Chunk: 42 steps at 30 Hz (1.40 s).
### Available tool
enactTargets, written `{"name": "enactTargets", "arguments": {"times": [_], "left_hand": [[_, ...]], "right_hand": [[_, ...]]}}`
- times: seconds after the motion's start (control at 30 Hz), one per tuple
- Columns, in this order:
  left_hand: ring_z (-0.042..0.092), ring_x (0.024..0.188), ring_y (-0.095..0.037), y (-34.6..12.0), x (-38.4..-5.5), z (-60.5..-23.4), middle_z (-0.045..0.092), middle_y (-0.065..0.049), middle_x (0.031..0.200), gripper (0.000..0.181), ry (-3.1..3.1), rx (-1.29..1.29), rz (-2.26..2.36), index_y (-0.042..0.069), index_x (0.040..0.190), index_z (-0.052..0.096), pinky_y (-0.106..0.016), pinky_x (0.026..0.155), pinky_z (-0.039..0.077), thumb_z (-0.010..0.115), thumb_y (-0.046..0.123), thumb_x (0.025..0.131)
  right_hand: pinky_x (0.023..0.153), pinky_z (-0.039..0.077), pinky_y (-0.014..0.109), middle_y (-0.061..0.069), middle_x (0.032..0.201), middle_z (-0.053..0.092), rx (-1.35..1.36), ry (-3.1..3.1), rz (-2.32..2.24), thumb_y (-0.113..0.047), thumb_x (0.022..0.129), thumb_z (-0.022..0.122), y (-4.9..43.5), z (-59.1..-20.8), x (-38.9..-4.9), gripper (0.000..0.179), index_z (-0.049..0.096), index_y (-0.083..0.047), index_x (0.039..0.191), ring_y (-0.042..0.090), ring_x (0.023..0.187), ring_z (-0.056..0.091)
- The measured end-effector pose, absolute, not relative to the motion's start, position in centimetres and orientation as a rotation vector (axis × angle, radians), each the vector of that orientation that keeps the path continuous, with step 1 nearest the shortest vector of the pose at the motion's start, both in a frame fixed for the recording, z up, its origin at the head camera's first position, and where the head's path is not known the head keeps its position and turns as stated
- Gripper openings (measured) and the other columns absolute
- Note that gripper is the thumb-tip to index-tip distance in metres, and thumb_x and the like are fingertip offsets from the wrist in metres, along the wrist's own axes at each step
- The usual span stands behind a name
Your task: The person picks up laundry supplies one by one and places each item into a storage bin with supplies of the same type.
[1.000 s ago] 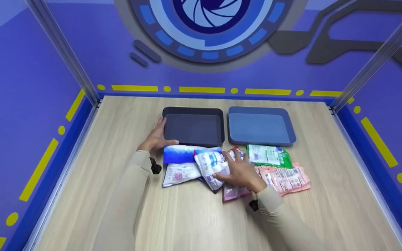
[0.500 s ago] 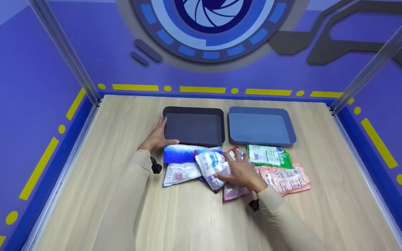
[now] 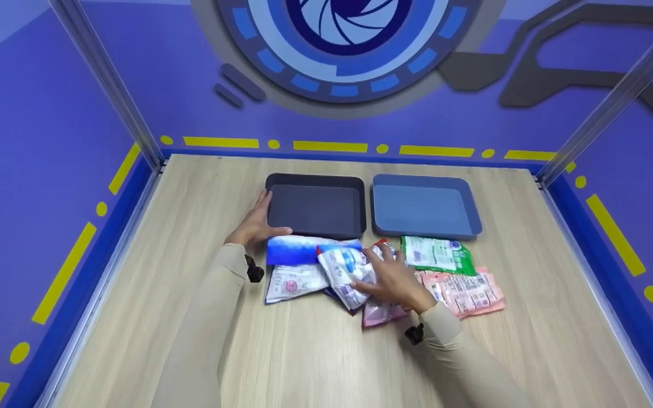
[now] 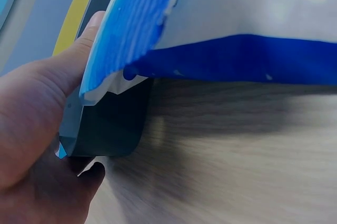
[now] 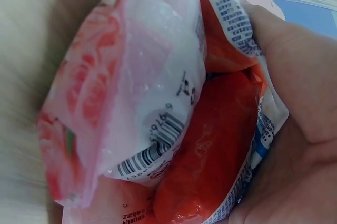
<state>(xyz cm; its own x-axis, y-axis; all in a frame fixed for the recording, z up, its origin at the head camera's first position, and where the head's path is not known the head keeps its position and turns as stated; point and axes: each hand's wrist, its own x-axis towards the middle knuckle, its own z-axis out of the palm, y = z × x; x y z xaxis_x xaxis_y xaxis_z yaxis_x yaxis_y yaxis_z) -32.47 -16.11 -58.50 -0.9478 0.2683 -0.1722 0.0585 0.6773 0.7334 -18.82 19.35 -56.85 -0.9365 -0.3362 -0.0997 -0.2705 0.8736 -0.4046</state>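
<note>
My left hand (image 3: 251, 226) spreads round the near left corner of the dark grey tray (image 3: 321, 209), fingers along its side and thumb at the front edge. In the left wrist view, a blue-and-white packet (image 4: 126, 29) overlaps the thumb tip beside the tray wall (image 4: 113, 124). My right hand (image 3: 391, 280) rests with spread fingers on the pile of soft packets, thumb on a white-and-blue packet (image 3: 343, 271). The right wrist view has a red-and-white packet (image 5: 210, 145) against the palm and a pink rose-printed packet (image 5: 131, 87) beside it; the fingertips are mostly hidden there.
A blue-grey tray (image 3: 425, 204) stands right of the dark one. Before it lie a green-and-white packet (image 3: 439, 253) and pink packets (image 3: 471, 292). Another white packet (image 3: 295, 282) lies at the pile's left, a purple-pink one (image 3: 380, 314) in front. Blue panels (image 3: 49, 187) wall the table.
</note>
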Motion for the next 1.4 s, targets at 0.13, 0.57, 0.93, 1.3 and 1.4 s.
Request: {"name": "enactTargets", "arguments": {"times": [0.13,0.57,0.93,1.3,1.4], "left_hand": [[-0.001,0.158,-0.034,-16.1,-32.4,-58.6,-0.010,-0.013,0.172,0.121,2.620,0.263,1.141,0.008,0.166,0.002,-0.052,0.127,0.011,0.085,0.039,0.084],[0.000,0.158,-0.032,-15.9,-32.5,-58.3,-0.009,-0.012,0.172,0.121,2.621,0.234,1.123,0.010,0.166,0.002,-0.050,0.128,0.011,0.085,0.040,0.084],[0.000,0.158,-0.032,-16.0,-32.3,-58.4,-0.009,-0.012,0.172,0.120,2.624,0.246,1.146,0.008,0.166,0.003,-0.049,0.128,0.012,0.086,0.039,0.084],[0.001,0.158,-0.035,-16.1,-32.2,-58.4,-0.009,-0.013,0.172,0.123,2.622,0.244,1.119,0.008,0.166,0.001,-0.053,0.127,0.013,0.085,0.043,0.083],[0.001,0.158,-0.034,-16.1,-32.3,-58.3,-0.009,-0.013,0.172,0.123,2.626,0.244,1.113,0.010,0.166,0.001,-0.053,0.127,0.012,0.085,0.044,0.083]], "right_hand": [[0.093,0.048,0.074,0.024,0.159,0.036,-0.486,2.873,-0.644,-0.064,0.085,0.074,19.6,-56.7,-18.9,0.088,0.048,-0.017,0.155,0.063,0.134,0.036],[0.097,0.049,0.057,0.018,0.137,0.059,-0.643,2.938,-0.720,-0.048,0.087,0.080,20.2,-56.3,-19.4,0.064,0.066,-0.008,0.135,0.037,0.114,0.060],[0.104,0.044,0.056,0.018,0.127,0.067,-0.693,2.943,-0.738,-0.037,0.090,0.080,20.5,-55.9,-20.1,0.048,0.072,-0.003,0.124,0.035,0.118,0.061],[0.087,0.053,0.053,0.011,0.106,0.072,-0.829,2.982,-0.804,-0.028,0.089,0.081,20.8,-55.9,-20.4,0.029,0.075,-0.005,0.106,0.029,0.098,0.068],[0.077,0.055,0.045,0.007,0.101,0.072,-0.856,2.990,-0.823,-0.026,0.089,0.081,20.9,-55.9,-20.6,0.024,0.075,-0.006,0.102,0.023,0.087,0.066]]}}
